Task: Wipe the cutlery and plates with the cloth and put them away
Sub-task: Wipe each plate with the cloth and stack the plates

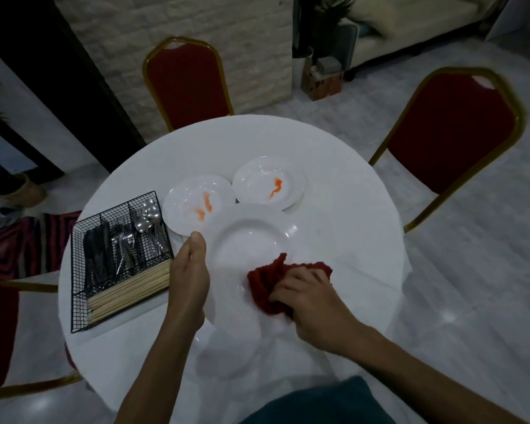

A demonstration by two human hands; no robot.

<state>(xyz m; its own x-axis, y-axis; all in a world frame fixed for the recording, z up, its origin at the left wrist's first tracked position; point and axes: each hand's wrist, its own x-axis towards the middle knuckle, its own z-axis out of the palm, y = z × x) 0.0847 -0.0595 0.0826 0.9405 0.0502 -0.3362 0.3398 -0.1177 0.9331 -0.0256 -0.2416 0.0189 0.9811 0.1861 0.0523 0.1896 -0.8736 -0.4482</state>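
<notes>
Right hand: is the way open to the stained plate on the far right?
Probably not directly: the right hand grips the red cloth on the held plate, which the left hand holds in front of the stained plate.

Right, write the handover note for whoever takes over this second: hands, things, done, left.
Left hand grips the left rim of the big plate.
Right hand grips the red cloth, pressed on that plate's near side.
On the table beyond it: left smeared plate and right smeared plate, both with orange marks.
The cutlery stands in the wire caddy at the table's left.
Done: big plate shows no smears.
Left: both smeared plates, cutlery (wiped or not, cannot tell), putting away.
</notes>
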